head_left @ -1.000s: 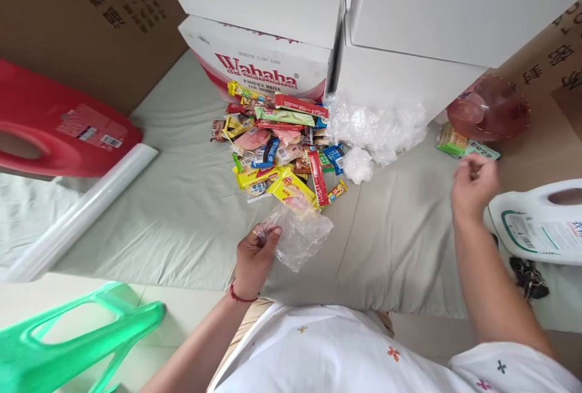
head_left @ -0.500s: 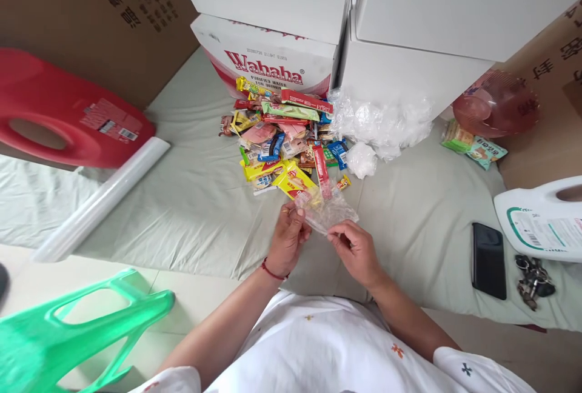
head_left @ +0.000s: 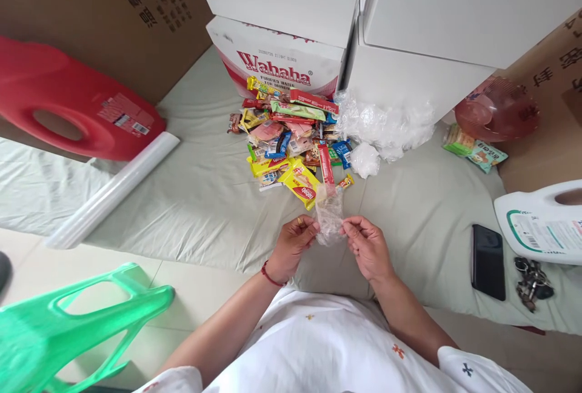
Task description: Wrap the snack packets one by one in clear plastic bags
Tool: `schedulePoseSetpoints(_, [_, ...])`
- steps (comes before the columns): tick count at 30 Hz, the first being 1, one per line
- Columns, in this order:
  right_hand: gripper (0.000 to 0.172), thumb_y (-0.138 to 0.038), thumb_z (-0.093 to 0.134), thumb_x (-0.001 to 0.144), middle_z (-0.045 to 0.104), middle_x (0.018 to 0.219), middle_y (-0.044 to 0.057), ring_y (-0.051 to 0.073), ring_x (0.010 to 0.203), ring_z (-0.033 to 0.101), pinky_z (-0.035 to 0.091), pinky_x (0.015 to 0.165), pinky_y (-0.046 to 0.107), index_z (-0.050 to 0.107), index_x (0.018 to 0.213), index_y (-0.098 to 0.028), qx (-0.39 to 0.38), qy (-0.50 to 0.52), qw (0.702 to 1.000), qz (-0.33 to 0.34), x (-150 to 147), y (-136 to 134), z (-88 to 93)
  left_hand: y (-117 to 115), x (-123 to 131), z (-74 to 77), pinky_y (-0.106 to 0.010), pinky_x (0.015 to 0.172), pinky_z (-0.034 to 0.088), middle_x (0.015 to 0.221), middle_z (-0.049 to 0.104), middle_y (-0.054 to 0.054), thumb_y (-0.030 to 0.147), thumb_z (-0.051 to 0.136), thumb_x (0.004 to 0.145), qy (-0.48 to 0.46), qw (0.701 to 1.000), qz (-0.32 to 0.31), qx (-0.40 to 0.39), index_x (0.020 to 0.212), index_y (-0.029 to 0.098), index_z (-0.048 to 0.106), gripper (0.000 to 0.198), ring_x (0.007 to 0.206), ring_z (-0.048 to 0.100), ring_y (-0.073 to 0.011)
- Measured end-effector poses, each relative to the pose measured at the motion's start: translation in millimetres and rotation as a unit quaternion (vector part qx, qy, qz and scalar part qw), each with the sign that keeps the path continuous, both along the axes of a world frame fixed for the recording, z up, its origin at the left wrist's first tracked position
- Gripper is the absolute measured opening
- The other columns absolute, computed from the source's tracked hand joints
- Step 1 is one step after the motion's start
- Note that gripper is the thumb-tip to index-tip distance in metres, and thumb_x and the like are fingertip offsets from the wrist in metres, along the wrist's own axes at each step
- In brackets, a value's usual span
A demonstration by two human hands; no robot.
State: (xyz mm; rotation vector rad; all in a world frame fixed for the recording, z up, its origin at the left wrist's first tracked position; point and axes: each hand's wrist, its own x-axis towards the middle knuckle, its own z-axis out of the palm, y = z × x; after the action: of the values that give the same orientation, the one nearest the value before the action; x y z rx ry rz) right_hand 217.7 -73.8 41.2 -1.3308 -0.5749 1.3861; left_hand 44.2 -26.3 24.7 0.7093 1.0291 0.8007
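Between my hands hangs a clear plastic bag, thin and crumpled. My left hand pinches its left edge between thumb and forefinger. At its right edge my right hand grips the plastic the same way. Just beyond the bag lies a heap of wrapped snacks, with a yellow snack packet and a red stick-shaped packet closest to it. Right of the heap are a pile of clear crumpled plastic bags and one separate balled-up bag.
A Wahaha carton stands behind the snacks. On the left are a red jug, a plastic film roll and a green stool. To the right lie a phone, keys and a white jug.
My right hand has shifted to the bag's right edge, and my left hand has moved slightly right and down. The bag now hangs narrower and more upright between them. The view has turned slightly.
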Motion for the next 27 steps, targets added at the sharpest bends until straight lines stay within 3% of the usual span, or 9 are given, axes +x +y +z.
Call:
schedulePoseSetpoints(5, [0.033, -0.043, 0.091, 0.069, 0.063, 0.071, -0.003, 0.004, 0.048, 0.032, 0.026, 0.042, 0.018, 0.072, 0.082, -0.02, -0.014, 0.043, 0.996, -0.081, 20.8, 0.9, 3.7, -2.0, -10.2, 1.1, -0.02, 0.05, 0.029, 0.072, 0.062, 0.002, 0.053, 0.09, 0.067, -0.038, 0.998, 0.021, -0.034, 0.079, 0.016, 0.062, 0.048, 0.053, 0.045, -0.005])
schedulePoseSetpoints(11, [0.032, -0.04, 0.093, 0.068, 0.06, 0.072, -0.003, 0.003, 0.048, 0.032, 0.029, 0.04, 0.016, 0.07, 0.081, -0.021, -0.022, 0.046, 0.989, -0.142, 53.7, -4.8, 8.5, -1.2, -19.9, 2.1, -0.021, 0.056, 0.04, 0.071, 0.061, 0.001, 0.047, 0.087, 0.071, -0.086, 0.994, 0.057, -0.04, 0.076, 0.018, 0.057, 0.042, 0.062, 0.052, -0.009])
schedulePoseSetpoints(15, [0.033, -0.039, 0.093, 0.068, 0.061, 0.073, -0.002, 0.003, 0.049, 0.032, 0.029, 0.04, 0.016, 0.07, 0.081, -0.021, -0.032, 0.016, 0.988, -0.15, 77.0, -15.0, 6.7, -0.2, -29.9, 1.3, -0.021, 0.058, 0.042, 0.072, 0.06, 0.001, 0.047, 0.089, 0.069, -0.105, 0.99, 0.073, -0.05, 0.075, 0.019, 0.056, 0.044, 0.066, 0.055, -0.0106])
schedulePoseSetpoints(18, [0.036, -0.042, 0.094, 0.065, 0.06, 0.072, -0.001, 0.004, 0.049, 0.033, 0.028, 0.041, 0.017, 0.07, 0.082, -0.02, -0.054, -0.02, 0.988, -0.145, 90.9, -24.5, 0.2, -3.0, -35.5, -2.0, -0.021, 0.055, 0.039, 0.068, 0.055, 0.003, 0.053, 0.09, 0.068, -0.114, 0.991, 0.061, -0.048, 0.071, 0.019, 0.056, 0.049, 0.059, 0.048, -0.0082])
schedulePoseSetpoints(21, [0.04, -0.05, 0.091, 0.069, 0.061, 0.076, 0.0, 0.007, 0.053, 0.039, 0.031, 0.044, 0.02, 0.071, 0.086, -0.02, -0.059, -0.138, 0.979, -0.135, 98.9, -33.0, -2.2, -7.3, -36.9, -5.7, -0.021, 0.053, 0.034, 0.065, 0.05, 0.004, 0.055, 0.09, 0.069, -0.105, 0.993, 0.053, -0.035, 0.069, 0.018, 0.056, 0.05, 0.055, 0.042, -0.007])
schedulePoseSetpoints(24, [0.034, -0.051, 0.081, 0.082, 0.064, 0.086, 0.002, 0.013, 0.065, 0.052, 0.045, 0.058, 0.027, 0.072, 0.1, -0.024, 0.033, -0.377, 0.914, -0.15, 95.9, -36.2, 8.0, -10.8, -35.5, -7.6, -0.022, 0.053, 0.033, 0.062, 0.047, 0.005, 0.056, 0.088, 0.072, -0.082, 0.995, 0.052, -0.011, 0.069, 0.018, 0.057, 0.049, 0.055, 0.04, -0.0075])
schedulePoseSetpoints(25, [0.029, -0.048, 0.078, 0.086, 0.066, 0.09, 0.003, 0.016, 0.07, 0.055, 0.049, 0.064, 0.031, 0.072, 0.104, -0.025, 0.084, -0.447, 0.881, -0.132, 91.5, -35.2, 13.4, -11.8, -34.8, -7.8, -0.022, 0.053, 0.032, 0.062, 0.047, 0.005, 0.056, 0.087, 0.073, -0.078, 0.996, 0.051, -0.003, 0.069, 0.018, 0.057, 0.048, 0.056, 0.04, -0.0077])
schedulePoseSetpoints(27, [0.023, -0.041, 0.077, 0.089, 0.069, 0.1, 0.006, 0.021, 0.083, 0.061, 0.052, 0.077, 0.037, 0.073, 0.108, -0.028, 0.182, -0.541, 0.82, -0.034, 77.1, -29.2, 23.2, -14.0, -33.3, -7.8, -0.022, 0.053, 0.032, 0.064, 0.047, 0.004, 0.056, 0.087, 0.074, -0.075, 0.996, 0.05, 0.011, 0.07, 0.018, 0.058, 0.048, 0.056, 0.041, -0.0077])
